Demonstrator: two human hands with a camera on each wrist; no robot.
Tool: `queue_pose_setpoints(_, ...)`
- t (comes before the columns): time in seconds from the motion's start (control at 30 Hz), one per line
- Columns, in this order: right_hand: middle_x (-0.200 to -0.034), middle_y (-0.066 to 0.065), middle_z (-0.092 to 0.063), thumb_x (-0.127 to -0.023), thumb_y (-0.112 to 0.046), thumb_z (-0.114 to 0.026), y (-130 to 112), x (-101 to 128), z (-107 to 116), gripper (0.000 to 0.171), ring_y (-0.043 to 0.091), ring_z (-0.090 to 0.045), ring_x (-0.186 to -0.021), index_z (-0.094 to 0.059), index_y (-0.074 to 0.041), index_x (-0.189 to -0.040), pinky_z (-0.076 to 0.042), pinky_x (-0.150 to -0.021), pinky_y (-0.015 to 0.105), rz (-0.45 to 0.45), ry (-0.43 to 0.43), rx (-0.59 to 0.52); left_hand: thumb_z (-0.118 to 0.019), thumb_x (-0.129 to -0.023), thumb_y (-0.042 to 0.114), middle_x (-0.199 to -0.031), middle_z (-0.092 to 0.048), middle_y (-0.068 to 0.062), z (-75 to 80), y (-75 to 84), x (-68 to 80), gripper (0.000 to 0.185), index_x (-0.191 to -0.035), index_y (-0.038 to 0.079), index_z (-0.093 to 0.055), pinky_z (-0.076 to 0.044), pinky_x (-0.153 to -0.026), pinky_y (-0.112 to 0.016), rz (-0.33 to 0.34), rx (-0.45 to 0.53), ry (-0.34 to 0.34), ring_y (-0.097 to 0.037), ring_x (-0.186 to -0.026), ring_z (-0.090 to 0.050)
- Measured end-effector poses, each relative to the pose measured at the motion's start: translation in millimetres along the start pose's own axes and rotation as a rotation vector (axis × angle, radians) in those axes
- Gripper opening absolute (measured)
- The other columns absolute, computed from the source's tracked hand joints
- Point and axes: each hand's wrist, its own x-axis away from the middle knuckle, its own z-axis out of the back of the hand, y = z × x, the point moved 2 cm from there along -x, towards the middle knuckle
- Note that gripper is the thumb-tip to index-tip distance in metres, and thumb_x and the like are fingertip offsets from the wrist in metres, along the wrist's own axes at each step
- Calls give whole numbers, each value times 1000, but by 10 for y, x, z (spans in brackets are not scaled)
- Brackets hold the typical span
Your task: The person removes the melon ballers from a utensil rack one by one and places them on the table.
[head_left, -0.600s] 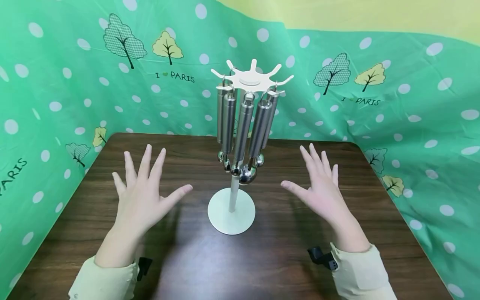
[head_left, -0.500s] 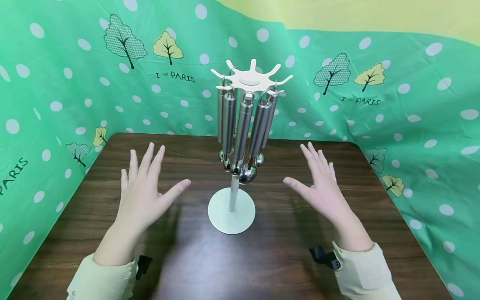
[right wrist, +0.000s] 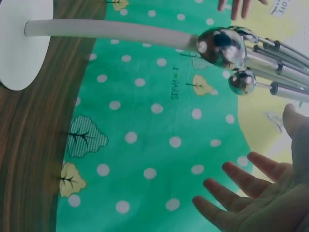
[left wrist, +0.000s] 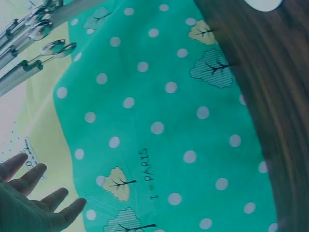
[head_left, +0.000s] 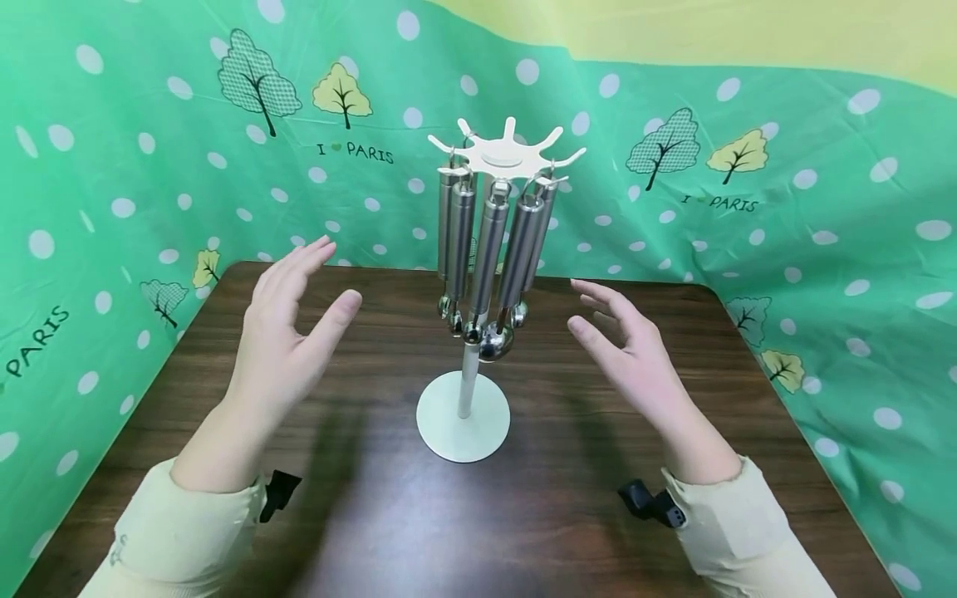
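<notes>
Both hands are up in the air w/ fingers spread, holding nothing. The left hand (head_left: 287, 332) is on one side of the rack (head_left: 465, 415) and the right hand (head_left: 628, 353) is on the other, both near but not touching. The rack stands mid tabletop (head_left: 374, 515), w/ shiny tools (head_left: 489, 249) hanging from its top. I think this is the reach-in step, nothing grabbed yet. Next, a hand needs to close in on one tool & lift it off its hook w/o knocking the others.
</notes>
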Motion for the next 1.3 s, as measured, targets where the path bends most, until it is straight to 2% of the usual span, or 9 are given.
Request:
queue_pose_setpoints(0.13,-135,4,-61,-101,-23,-57,-58,-48,-39,37,17,-57,-124,-57,-15,-137,-47,-96,19,49,39,-47,-67,-93,16,-140,-59,-8,7,71,-82,43,-135,8,-60,-35,-110,-41,-66,30,45,-24,-135,-46)
queue_pose_setpoints(0.23,-127,-1,-65,-101,-19,-57,-92,-84,-70,32,10,-59,-117,-61,-10,-131,-46,-94,13,75,56,-111,-66,-92,12,-135,-62,-8,6,125,-153,40,-132,7,-62,-37,-101,-30,-98,49,61,-21,-128,-50)
queue_pose_setpoints(0.37,-115,-15,-67,-101,-17,-57,-112,-118,-105,31,6,-61,-110,-62,-3,-127,-49,-91,15,75,67,-201,-64,-94,11,-130,-65,-7,-3,203,-246,36,-130,6,-63,-40,-96,-25,-110,79,62,-16,-123,-52)
queue_pose_setpoints(0.47,-109,-19,-67,-101,-15,-56,-123,-146,-136,30,6,-64,-103,-62,1,-126,-52,-90,17,81,69,-255,-62,-96,13,-129,-65,-6,-12,263,-311,35,-130,6,-63,-43,-96,-24,-102,116,58,-13,-122,-54)
queue_pose_setpoints(0.7,-106,-16,-69,-100,-12,-57,-181,-198,-226,31,7,-65,-98,-61,4,-126,-54,-88,20,103,64,-331,-58,-98,15,-129,-65,-5,-40,402,-496,35,-130,3,-61,-49,-97,-25,-112,213,60,-12,-120,-56)
queue_pose_setpoints(0.9,-105,-10,-69,-100,-11,-56,-224,-223,-279,31,8,-65,-98,-61,6,-126,-55,-87,21,103,77,-370,-56,-98,15,-130,-64,-9,-85,511,-646,34,-129,1,-61,-49,-96,-29,-146,302,57,-14,-118,-57)
queue_pose_setpoints(1.0,-103,-11,-70,-100,-9,-56,-236,-229,-304,30,9,-66,-97,-61,7,-125,-55,-87,22,90,83,-400,-55,-99,15,-130,-64,-9,-115,568,-706,34,-129,1,-62,-49,-97,-31,-154,329,45,-14,-118,-57)
queue_pose_setpoints(1.3,-95,-13,-71,-97,-3,-56,-258,-237,-360,28,8,-67,-83,-62,9,-122,-53,-70,21,93,120,-447,-53,-100,17,-135,-62,-1,-221,706,-840,34,-131,5,-62,-50,-97,-31,-127,417,-7,-14,-120,-56)
